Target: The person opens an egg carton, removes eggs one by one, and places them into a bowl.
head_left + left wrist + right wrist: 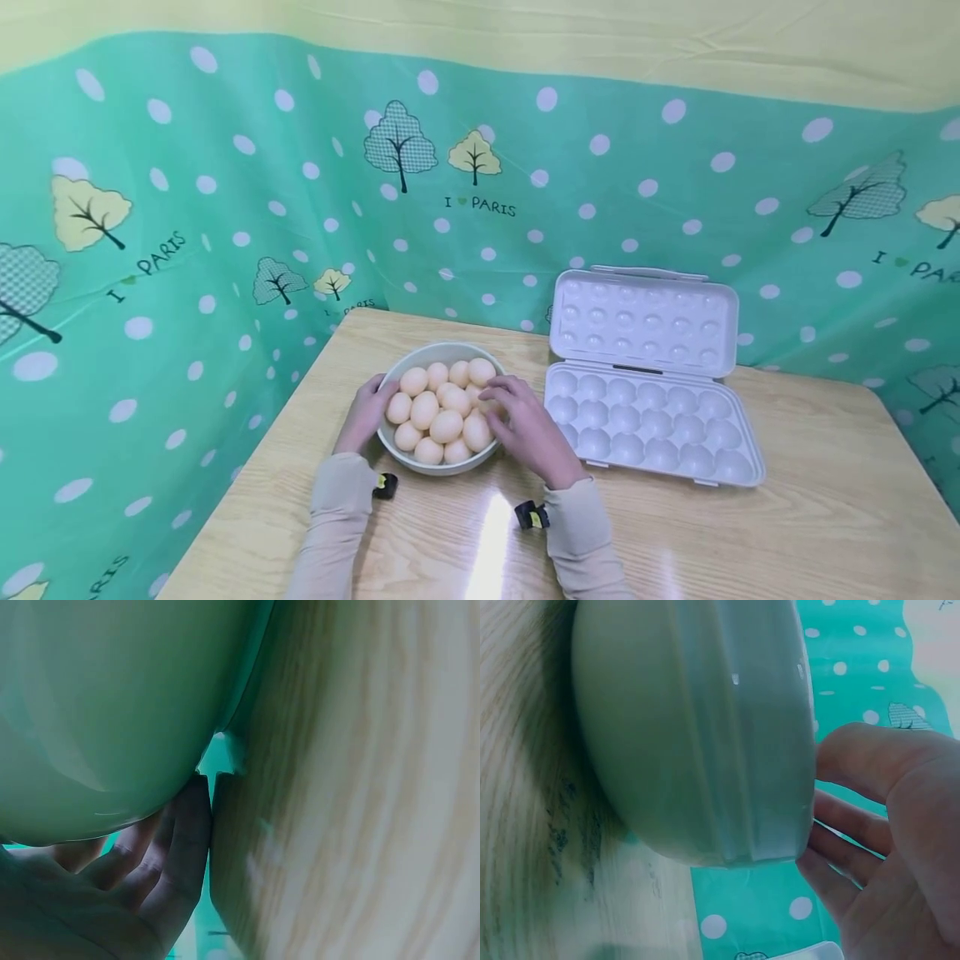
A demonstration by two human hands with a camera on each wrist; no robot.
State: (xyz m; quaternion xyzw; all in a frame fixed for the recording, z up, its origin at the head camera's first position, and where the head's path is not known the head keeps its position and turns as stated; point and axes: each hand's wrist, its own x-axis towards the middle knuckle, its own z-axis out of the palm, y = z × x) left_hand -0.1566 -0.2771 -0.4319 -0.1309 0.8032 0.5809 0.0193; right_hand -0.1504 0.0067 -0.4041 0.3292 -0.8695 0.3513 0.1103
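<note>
A pale grey-green bowl (442, 468) piled with cream-coloured eggs (446, 426) stands on the table. My left hand (366, 410) holds the bowl's left side, with its thumb at the rim and its fingers against the outer wall, as the left wrist view shows. Over the right rim reaches my right hand (525, 423), its fingers and thumb curled round an egg (489, 406) at that side. In the right wrist view the bowl wall hides those fingertips. To the right lies an open white egg box (637, 367), with rows of hollows in base and lid.
The wooden table (817, 500) reaches to a green dotted curtain (480, 250) at the back and left. The egg box's raised lid (645, 321) stands up near the curtain. Small black cameras (532, 515) sit on both wrists.
</note>
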